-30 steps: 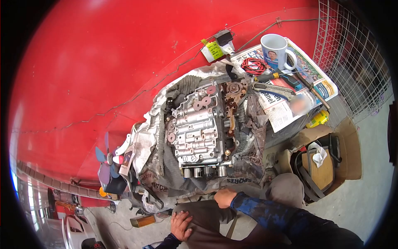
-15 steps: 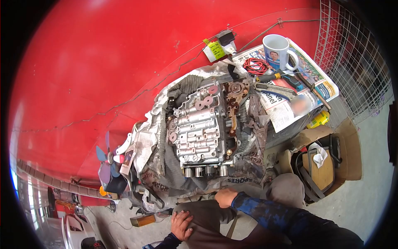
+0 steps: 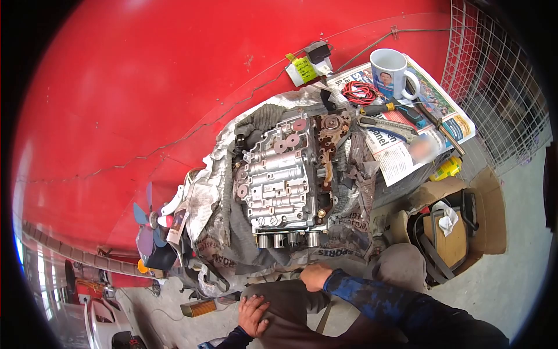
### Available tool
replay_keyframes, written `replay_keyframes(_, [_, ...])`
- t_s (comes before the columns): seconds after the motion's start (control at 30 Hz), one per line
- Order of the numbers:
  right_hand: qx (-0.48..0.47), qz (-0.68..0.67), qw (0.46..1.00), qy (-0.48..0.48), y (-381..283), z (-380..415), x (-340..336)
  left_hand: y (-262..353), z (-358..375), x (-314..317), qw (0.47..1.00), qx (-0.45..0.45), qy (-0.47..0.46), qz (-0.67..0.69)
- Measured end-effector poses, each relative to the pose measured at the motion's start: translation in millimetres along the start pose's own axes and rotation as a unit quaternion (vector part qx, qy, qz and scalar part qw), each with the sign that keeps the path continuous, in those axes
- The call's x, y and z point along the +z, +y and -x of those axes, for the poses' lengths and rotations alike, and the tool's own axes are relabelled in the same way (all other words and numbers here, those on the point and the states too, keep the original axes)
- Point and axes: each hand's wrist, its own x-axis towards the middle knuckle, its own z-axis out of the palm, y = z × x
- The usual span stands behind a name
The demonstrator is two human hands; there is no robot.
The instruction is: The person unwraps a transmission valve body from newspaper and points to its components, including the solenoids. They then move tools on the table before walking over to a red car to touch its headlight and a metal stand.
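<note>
A grey metal valve body [image 3: 279, 183] with several channels and round ports lies on oily crumpled newspaper [image 3: 349, 224] in front of me. My left hand [image 3: 254, 314] rests flat on my left thigh, fingers spread, holding nothing. My right hand [image 3: 315, 276] rests on my right knee near the valve body's front edge, fingers curled, nothing visible in it. Neither hand touches the valve body.
A white mug [image 3: 389, 71], red wire coil [image 3: 359, 92], screwdriver [image 3: 381, 107] and utility knife [image 3: 386, 125] lie on newspaper at the back right. A red wall [image 3: 145, 87] stands behind, wire mesh [image 3: 500, 87] to the right. A small fan [image 3: 148, 227] sits left, a cardboard box [image 3: 453, 230] right.
</note>
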Motion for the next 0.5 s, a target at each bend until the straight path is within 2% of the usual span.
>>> replay_keyframes(0.5, [-0.010,-0.016,1.000,0.009,2.1,-1.8,3.7,-1.3,1.5,-0.3,1.000,-0.002,-0.008,0.007])
